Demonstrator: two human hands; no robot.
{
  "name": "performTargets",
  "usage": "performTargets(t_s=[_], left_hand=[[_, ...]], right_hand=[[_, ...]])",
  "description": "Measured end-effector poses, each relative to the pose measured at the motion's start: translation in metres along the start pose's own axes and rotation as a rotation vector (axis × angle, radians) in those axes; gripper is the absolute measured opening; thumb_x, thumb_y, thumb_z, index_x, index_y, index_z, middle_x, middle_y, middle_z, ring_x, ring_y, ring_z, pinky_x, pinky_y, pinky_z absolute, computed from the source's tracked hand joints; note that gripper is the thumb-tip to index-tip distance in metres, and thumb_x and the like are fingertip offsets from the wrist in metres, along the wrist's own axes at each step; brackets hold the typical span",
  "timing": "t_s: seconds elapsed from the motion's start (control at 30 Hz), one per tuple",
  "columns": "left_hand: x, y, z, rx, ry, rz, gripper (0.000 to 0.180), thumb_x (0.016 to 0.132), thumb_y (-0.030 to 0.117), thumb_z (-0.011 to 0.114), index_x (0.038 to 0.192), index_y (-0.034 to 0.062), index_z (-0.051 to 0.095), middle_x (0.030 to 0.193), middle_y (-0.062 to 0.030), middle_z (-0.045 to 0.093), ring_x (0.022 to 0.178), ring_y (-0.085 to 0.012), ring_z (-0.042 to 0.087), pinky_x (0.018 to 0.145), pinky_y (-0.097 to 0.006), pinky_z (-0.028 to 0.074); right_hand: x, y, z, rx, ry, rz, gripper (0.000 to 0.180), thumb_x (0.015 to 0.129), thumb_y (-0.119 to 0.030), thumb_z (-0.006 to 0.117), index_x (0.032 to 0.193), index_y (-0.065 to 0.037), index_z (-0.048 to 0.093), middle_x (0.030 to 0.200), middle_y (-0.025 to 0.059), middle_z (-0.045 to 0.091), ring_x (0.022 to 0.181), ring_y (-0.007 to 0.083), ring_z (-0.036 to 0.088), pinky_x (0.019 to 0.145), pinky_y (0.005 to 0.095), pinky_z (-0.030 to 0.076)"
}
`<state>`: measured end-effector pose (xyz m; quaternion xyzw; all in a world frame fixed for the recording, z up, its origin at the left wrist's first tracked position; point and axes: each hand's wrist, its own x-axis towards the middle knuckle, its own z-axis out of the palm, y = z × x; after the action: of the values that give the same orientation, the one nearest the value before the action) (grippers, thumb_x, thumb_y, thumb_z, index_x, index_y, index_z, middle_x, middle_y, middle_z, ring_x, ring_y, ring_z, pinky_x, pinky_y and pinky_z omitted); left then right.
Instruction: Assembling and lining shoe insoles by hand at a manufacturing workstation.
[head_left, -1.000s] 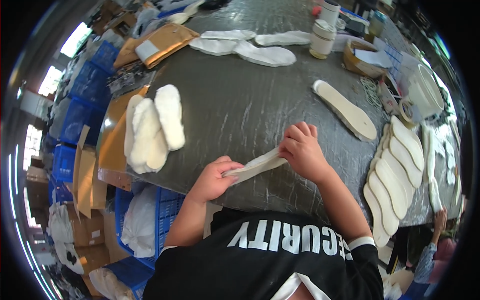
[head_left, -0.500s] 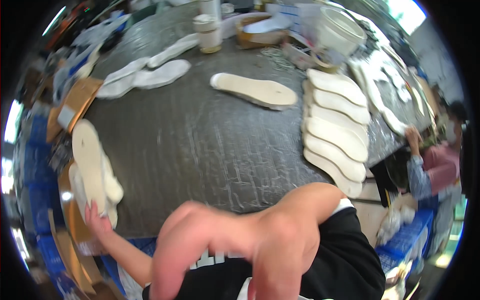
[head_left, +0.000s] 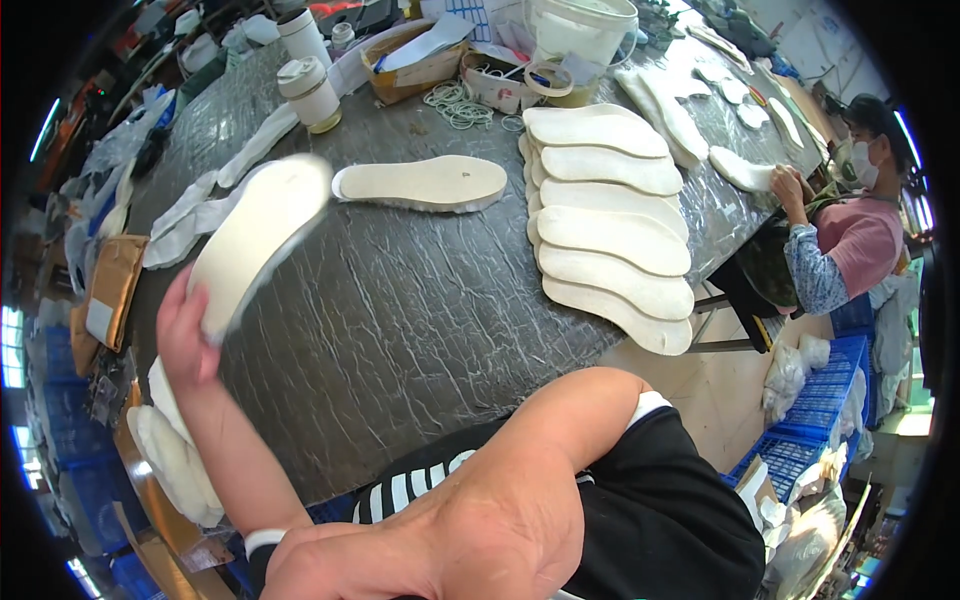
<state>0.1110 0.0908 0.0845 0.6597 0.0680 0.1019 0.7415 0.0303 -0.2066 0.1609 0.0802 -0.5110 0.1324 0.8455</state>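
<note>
Left hand (head_left: 188, 330) pinching beige insole (head_left: 262, 230) by near end, not yet laid down. Fanned insoles (head_left: 615, 240) laid out well right; fleecy pile (head_left: 175, 465) below hand. Right hand: state cannot tell.

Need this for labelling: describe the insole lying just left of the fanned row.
On the dark table, find the big fanned row of cream insoles. Left of its far half lies one beige insole. Unlike its neighbours, it's neither stacked nor held.

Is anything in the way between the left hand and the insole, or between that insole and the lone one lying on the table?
Nothing visible. The left hand grips the held insole directly, and its far end appears right beside the lone insole.
</note>
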Motion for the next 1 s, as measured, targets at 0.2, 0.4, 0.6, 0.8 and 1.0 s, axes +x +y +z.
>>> performTargets(t_s=[0.2, 0.4, 0.6, 0.8, 1.0], left_hand=[[0.131, -0.069, 0.063, 0.383, 0.062, -0.084, 0.04, 0.09, 0.015, 0.066, 0.125, -0.0037, 0.058, 0.107, -0.0091, 0.066, 0.099, -0.0196, 0.063, 0.088, -0.032, 0.05], [0.159, -0.141, 0.064, 1.467, 0.27, 0.275, 0.039, 0.081, 0.015, 0.067, 0.117, 0.0011, 0.062, 0.107, -0.0145, 0.064, 0.102, -0.03, 0.06, 0.095, -0.042, 0.045], [0.19, -0.136, -0.005, 1.736, 0.253, 0.218, 0.02, 0.082, 0.007, 0.054, 0.1, 0.0033, 0.064, 0.105, -0.0168, 0.063, 0.101, -0.0361, 0.06, 0.09, -0.049, 0.047], [0.15, -0.118, 0.011, 1.752, 0.051, 0.38, 0.014, 0.084, 0.011, 0.054, 0.089, 0.0062, 0.066, 0.095, -0.0131, 0.065, 0.091, -0.0342, 0.064, 0.077, -0.052, 0.047], [-0.001, -0.093, 0.093, 1.418, -0.306, 0.637, 0.004, 0.077, 0.008, 0.058, 0.079, 0.005, 0.059, 0.08, -0.011, 0.06, 0.077, -0.0304, 0.062, 0.069, -0.043, 0.048]], right_hand=[[-0.006, -0.001, 0.012, 0.266, 0.079, 0.13, 0.015, 0.088, -0.001, 0.069, 0.099, -0.006, 0.077, 0.14, 0.0195, 0.034, 0.127, 0.0341, 0.038, 0.106, 0.0369, 0.038], [0.003, -0.009, -0.014, 0.208, 0.082, 0.164, 0.016, 0.093, -0.013, 0.065, 0.103, -0.007, 0.076, 0.141, 0.0187, 0.033, 0.131, 0.0356, 0.033, 0.114, 0.0459, 0.026], [0.001, -0.047, -0.08, -0.353, 0.032, 0.522, 0.04, 0.095, -0.02, 0.057, 0.131, -0.002, 0.053, 0.14, 0.0179, 0.035, 0.129, 0.0309, 0.04, 0.111, 0.042, 0.028], [-0.043, -0.062, -0.131, -1.143, 0.144, 1.084, 0.025, 0.088, -0.005, 0.065, 0.113, -0.004, 0.063, 0.114, 0.0146, 0.057, 0.106, 0.0267, 0.06, 0.091, 0.037, 0.05], [-0.105, -0.065, -0.169, -1.165, 1.024, 1.213, 0.051, 0.095, -0.014, 0.062, 0.139, -0.002, 0.038, 0.104, 0.014, 0.06, 0.087, 0.0183, 0.063, 0.076, 0.0321, 0.055]])
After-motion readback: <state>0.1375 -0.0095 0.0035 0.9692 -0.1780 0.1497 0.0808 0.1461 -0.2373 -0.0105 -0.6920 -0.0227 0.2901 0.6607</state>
